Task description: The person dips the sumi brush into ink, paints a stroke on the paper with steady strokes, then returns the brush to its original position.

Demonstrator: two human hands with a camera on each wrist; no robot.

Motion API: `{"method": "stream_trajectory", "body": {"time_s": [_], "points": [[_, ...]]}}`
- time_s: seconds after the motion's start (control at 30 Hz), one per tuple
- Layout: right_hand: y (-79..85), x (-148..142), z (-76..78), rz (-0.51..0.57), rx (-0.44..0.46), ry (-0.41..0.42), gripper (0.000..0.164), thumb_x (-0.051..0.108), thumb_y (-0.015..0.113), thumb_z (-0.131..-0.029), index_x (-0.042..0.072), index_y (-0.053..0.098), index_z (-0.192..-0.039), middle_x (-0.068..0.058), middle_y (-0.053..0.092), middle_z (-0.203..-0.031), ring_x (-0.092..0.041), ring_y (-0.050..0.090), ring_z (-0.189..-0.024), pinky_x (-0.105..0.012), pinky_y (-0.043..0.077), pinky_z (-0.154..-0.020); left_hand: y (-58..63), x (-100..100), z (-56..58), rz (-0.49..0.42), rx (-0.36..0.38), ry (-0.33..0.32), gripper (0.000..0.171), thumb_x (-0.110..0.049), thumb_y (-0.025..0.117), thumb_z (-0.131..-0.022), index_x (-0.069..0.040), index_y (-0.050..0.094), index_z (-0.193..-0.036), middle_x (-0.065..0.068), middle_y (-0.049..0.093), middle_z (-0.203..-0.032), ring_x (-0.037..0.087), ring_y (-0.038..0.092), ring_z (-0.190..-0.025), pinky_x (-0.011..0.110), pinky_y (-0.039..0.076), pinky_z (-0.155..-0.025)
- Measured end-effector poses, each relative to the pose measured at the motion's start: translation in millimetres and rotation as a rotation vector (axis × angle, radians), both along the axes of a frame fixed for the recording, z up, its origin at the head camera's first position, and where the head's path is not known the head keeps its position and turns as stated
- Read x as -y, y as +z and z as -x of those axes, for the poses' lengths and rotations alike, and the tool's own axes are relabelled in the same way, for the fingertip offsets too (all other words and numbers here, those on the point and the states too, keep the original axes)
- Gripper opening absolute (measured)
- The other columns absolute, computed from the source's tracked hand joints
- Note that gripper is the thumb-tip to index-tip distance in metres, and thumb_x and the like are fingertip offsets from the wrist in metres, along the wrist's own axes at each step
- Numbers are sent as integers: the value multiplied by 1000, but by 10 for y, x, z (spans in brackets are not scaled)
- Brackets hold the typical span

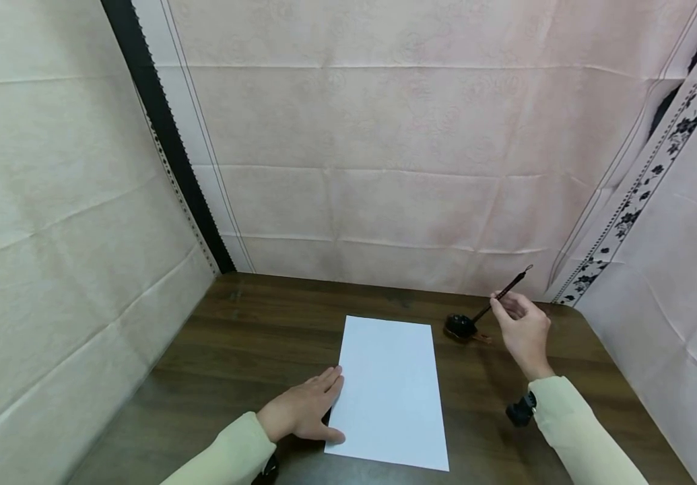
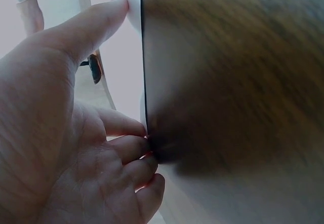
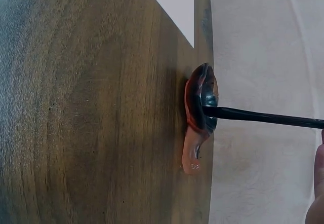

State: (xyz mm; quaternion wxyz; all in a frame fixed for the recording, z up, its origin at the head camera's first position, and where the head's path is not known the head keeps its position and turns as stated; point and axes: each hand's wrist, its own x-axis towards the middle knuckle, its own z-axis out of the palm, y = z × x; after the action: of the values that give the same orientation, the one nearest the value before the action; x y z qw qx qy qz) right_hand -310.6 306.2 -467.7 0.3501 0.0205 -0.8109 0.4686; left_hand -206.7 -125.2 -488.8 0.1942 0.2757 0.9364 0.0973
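Note:
A blank white sheet of paper (image 1: 388, 394) lies on the brown wooden table. My left hand (image 1: 307, 407) rests on its left edge, fingers extended and thumb spread near the lower corner. To the right of the sheet, a small spoon-shaped dish (image 3: 195, 115) with an orange-brown handle holds black ink. My right hand (image 1: 520, 327) pinches a dark writing brush (image 1: 508, 286) between thumb and fingers, high on its shaft. The brush slants, its lower end down in the dish (image 1: 460, 327) and its looped end up to the right. Ink hides the brush tip.
Pale cloth panels stand at the back (image 1: 384, 155), the left (image 1: 63, 236) and the right (image 1: 675, 283) of the table (image 1: 221, 377). The right one bears a dark floral band. A dark wrist device (image 1: 521, 409) sits at my right cuff.

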Motion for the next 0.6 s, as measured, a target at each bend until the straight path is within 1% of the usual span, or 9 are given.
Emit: {"method": "stream_trajectory", "body": {"time_s": [0.17, 0.27, 0.43, 0.6], "points": [[-12, 12, 9, -7, -12, 0, 18, 18, 77, -98, 8, 79, -113, -13, 81, -108, 17, 67, -89, -1, 52, -78, -13, 4, 10, 2, 2, 0, 105, -62, 75, -90, -5, 30, -166, 10, 20, -178, 27, 21, -166, 46, 28, -132], [6, 22, 6, -17, -3, -2, 18, 19, 78, -98, 9, 79, -112, -13, 81, -107, 19, 67, -88, -1, 51, -77, -15, 3, 16, 0, 5, 2, 105, -61, 75, -90, -5, 30, -166, 10, 20, -178, 26, 21, -166, 46, 28, -132], [60, 32, -8, -36, 18, 8, 17, 19, 77, -98, 9, 80, -111, -15, 81, -107, 19, 66, -88, 0, 51, -77, -19, 3, 15, -5, 11, 5, 104, -61, 76, -90, -6, 30, -167, 9, 19, -178, 26, 20, -166, 46, 28, -133], [135, 44, -27, -39, 17, 28, 16, 18, 76, -99, 8, 80, -111, -17, 81, -108, 19, 67, -88, -1, 51, -76, -25, 6, 12, -6, 9, 5, 105, -61, 76, -90, -6, 30, -167, 9, 19, -178, 26, 21, -166, 46, 29, -132]]}}
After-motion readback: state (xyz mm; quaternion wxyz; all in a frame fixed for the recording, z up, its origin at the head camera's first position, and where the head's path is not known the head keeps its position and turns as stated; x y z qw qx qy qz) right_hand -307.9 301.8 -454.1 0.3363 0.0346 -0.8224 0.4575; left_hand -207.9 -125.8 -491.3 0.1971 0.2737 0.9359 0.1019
